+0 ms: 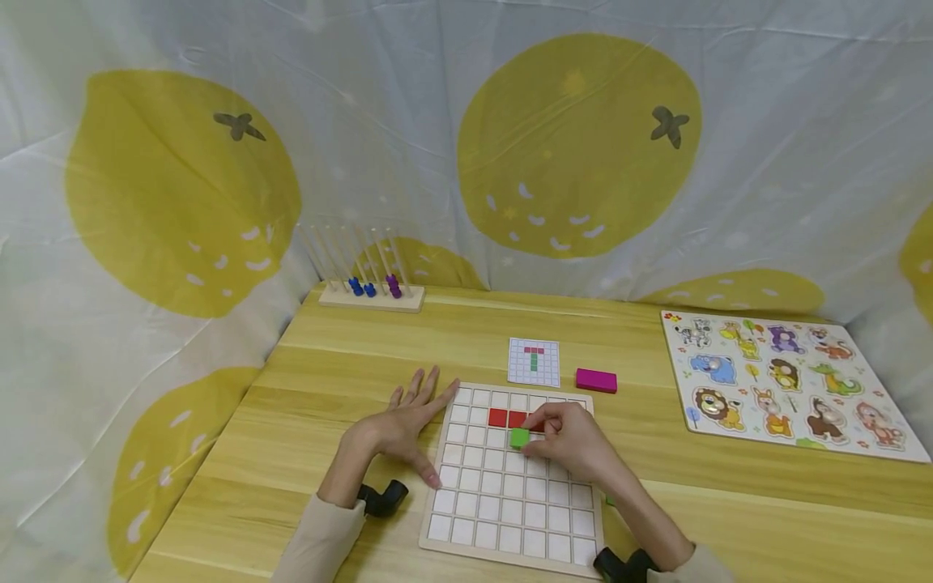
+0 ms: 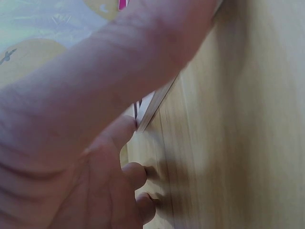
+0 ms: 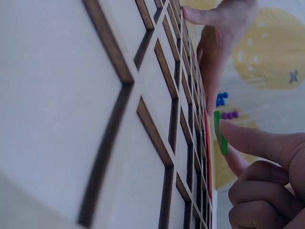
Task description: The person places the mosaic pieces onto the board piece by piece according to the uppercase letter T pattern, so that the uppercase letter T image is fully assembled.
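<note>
A wooden grid board [image 1: 492,486] with white square cells lies on the table. In its second row from the top are red square tiles [image 1: 498,417], partly covered by my right hand [image 1: 572,437]. Between thumb and index finger that hand pinches a green square tile [image 1: 519,439], just below the middle red tile. The right wrist view shows the green tile [image 3: 221,133] tilted on edge above the grid. My left hand [image 1: 404,425] is spread at the board's left side, its thumb and index fingertip at the frame and its other fingers on the table.
Behind the board lies a pattern card [image 1: 534,374] showing a red and green T, with a magenta block [image 1: 596,380] to its right. An animal puzzle [image 1: 794,385] lies at the right. A peg stand with beads [image 1: 372,296] stands at the back left, before a lemon-print curtain [image 1: 379,121].
</note>
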Available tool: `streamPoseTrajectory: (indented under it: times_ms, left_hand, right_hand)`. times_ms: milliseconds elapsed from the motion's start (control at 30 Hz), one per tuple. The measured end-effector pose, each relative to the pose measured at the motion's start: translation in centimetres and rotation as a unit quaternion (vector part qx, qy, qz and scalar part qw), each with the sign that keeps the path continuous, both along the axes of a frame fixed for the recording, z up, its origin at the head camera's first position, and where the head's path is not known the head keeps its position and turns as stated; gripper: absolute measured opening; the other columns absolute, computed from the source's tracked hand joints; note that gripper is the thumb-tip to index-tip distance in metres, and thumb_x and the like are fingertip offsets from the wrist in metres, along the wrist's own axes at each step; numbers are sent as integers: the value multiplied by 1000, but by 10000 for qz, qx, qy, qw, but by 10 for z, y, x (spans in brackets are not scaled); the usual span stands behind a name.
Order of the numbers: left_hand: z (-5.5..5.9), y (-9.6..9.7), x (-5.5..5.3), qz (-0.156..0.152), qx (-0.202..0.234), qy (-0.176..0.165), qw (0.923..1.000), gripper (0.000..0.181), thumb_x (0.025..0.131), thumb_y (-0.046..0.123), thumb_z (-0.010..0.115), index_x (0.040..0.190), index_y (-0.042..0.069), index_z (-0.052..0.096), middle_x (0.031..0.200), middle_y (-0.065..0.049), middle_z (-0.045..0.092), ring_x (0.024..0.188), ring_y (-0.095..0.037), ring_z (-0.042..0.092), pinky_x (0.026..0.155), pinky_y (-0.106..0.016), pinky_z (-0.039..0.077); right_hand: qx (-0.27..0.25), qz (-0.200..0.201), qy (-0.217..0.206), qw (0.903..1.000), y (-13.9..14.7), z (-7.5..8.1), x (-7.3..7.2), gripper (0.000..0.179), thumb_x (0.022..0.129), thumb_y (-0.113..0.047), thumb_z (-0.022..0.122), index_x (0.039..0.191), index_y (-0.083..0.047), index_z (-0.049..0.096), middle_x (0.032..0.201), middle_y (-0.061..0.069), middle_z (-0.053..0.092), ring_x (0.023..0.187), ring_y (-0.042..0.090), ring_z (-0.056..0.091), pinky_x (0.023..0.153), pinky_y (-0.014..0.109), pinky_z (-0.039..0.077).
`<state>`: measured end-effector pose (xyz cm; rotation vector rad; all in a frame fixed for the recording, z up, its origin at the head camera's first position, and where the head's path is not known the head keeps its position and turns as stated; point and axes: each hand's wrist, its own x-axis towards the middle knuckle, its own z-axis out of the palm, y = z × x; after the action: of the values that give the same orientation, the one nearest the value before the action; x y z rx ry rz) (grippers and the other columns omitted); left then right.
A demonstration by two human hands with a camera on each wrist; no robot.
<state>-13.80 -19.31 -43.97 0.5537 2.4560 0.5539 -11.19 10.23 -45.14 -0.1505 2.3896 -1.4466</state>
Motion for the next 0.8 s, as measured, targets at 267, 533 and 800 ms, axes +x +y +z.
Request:
streamPoseTrajectory:
  times_ms: [267,533,800]
  left_hand:
    - [0,1,1,-22,37,0,10000,145,61,42,98,168,21,3,172,-18,-21,158,-42,-21,128,-65,-7]
    - [1,1,1,-16,58,-24,10000,145,62,41,99,168,21,3,172,-18,-21,158,-42,-22,128,-65,-8]
    - [1,0,2,3,28,-21,10000,145,61,41,99,168,22,3,172,-18,-20,159,-41,-21,129,-65,-8]
  right_hand:
    - [169,-116,-124,9997,-5,2,-1,23,77,-5,89,95,-6,75,55,-3,39,53,11,32,51,22,31]
    - [295,-147,-120,9994,-7,-1,-1,24,75,-4,90,94,-8,75,55,-3,40,51,10,33,49,21,28]
    - [381,-181,-66,9991,-12,-5,-3,24,74,-4,90,92,-10,75,56,-2,42,51,12,36,49,21,28]
